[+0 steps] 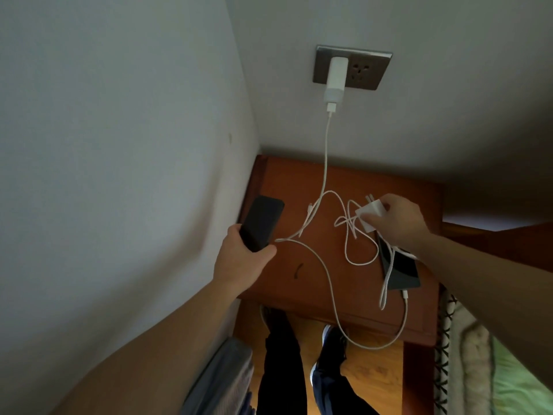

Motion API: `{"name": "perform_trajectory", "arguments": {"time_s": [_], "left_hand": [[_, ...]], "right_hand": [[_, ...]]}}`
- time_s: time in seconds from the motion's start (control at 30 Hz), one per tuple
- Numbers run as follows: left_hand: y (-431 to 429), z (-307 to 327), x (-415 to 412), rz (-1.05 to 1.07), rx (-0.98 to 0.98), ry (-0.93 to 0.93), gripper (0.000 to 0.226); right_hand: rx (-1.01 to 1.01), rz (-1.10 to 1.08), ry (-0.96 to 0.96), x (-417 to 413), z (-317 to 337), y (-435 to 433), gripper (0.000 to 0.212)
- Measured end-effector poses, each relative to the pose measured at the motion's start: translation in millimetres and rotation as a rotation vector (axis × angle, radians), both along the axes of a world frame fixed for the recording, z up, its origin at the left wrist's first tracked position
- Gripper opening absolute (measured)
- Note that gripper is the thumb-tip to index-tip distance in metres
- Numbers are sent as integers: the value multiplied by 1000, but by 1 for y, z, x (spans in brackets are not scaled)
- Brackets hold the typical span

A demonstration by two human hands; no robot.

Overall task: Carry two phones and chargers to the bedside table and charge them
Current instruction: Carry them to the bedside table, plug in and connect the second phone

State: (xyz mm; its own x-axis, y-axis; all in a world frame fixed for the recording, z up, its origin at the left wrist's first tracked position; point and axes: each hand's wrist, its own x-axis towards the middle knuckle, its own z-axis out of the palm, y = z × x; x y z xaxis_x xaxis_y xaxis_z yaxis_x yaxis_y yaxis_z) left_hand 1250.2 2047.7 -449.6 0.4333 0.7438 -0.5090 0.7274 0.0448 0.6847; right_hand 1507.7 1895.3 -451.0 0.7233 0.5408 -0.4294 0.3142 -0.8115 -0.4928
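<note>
1. Roughly midway: both phones and both chargers are sitting at the bedside table (287,187), so the carrying is looking done.
2. One charger (336,76) is sitting plugged into the wall socket (377,67), with its cable (325,163) hanging down onto the table.
3. Left hand (239,259) is gripping a black phone (261,223) by its lower end, fingers wrapped round it. It is holding the phone above the table's left edge, near the wall. Nothing is looking plugged into it.
4. Right hand (401,220) is pinching the second charger (371,215) between thumb and fingers, prongs pointing toward the wall. Its tangled cord (348,223) is trailing on the table.
5. Second phone (402,272) is lying on the table's right side, partly under the right forearm. A cable end is reaching its near edge; cannot tell whether it is seated.
6. Remaining, I am judging: the second charger going into the free outlet, and the held phone getting a cable and being set down.
</note>
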Motion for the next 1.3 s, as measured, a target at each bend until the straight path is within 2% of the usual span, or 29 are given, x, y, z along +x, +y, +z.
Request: {"name": "perform_trajectory", "arguments": {"time_s": [0.1,0.2,0.33,0.43,0.5,0.7,0.87,0.97,1.17,1.3], "left_hand": [[-8,-2,-2,12,10,1,58],[-13,-1,-5,22,22,-8,59],[-23,6,-8,12,55,-27,59],[-32,13,-9,-2,76,-66,51],[-37,16,-11,-25,96,-80,47],[-49,14,-19,-160,152,-21,56],[-62,3,-22,-237,169,-9,56],[-65,-9,-26,-270,167,25,57],[-63,-19,-31,-305,160,26,62],[-54,-21,-34,-319,177,33,66]], "right_hand": [[5,12,11,2,-1,-5,27],[81,-65,54,5,5,-5,33],[203,-154,237,6,17,1,44],[285,-307,421,8,28,8,42],[307,-338,475,9,34,9,41],[298,-343,446,11,39,9,40],[81,-168,275,8,22,9,36],[19,-187,253,6,3,11,40],[75,-292,275,3,-7,17,56],[110,-353,266,7,1,20,50]]}}
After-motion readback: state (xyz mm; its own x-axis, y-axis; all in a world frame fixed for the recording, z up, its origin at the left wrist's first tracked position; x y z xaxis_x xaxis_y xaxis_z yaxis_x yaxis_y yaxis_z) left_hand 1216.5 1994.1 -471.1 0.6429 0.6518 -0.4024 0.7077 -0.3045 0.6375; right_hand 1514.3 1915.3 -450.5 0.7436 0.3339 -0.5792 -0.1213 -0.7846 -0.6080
